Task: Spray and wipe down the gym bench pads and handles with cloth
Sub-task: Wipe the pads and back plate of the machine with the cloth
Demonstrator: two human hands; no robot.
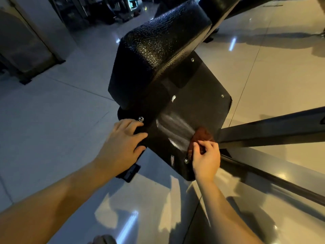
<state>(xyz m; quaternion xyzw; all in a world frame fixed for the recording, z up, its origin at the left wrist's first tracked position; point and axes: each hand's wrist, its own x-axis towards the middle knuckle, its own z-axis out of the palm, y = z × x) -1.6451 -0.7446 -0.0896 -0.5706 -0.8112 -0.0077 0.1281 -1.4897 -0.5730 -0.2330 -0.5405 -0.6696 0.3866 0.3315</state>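
Observation:
A black textured bench pad [158,50] rises in the middle of the view. Below it lies a flat black panel [198,106] with silver bolts and pale wet streaks. My left hand [121,145] rests on the panel's left edge, fingers spread and bent over the rim near a bolt. My right hand [205,159] grips a bunched brown cloth [202,136] against the panel's lower right corner. No spray bottle shows.
Black metal frame bars [270,131] run off to the right from beside the cloth. A glossy tiled floor [52,111] surrounds the bench. Dark gym machines [26,46] stand at the far left and back.

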